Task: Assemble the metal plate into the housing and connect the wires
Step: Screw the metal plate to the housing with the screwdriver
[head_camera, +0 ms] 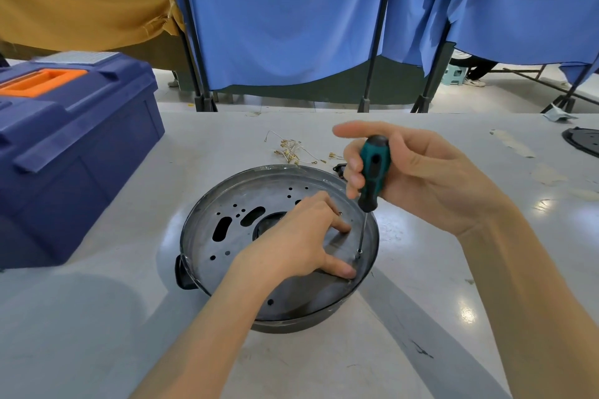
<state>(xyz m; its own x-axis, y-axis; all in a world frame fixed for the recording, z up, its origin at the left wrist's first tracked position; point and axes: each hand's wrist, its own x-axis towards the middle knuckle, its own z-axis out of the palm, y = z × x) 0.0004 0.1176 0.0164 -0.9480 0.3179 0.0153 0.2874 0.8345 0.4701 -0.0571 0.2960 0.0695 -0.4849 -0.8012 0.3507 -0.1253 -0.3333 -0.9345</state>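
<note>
I saw the blue toolbox [74,152] standing on the table [421,317], left of the round housing [291,325]; the metal plate [227,236] lay inside the housing; the left hand [291,243] pressed on the plate with fingers spread, grasping nothing; the right hand [421,178] grasped the green screwdriver [374,172] over the housing's right side, its tip on a screw [359,251]; the wires [291,149] lay just behind the housing.

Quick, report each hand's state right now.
Left hand: open, pressing down on the round perforated grey metal plate.
Right hand: closed, holding the teal-and-black-handled screwdriver.
</note>
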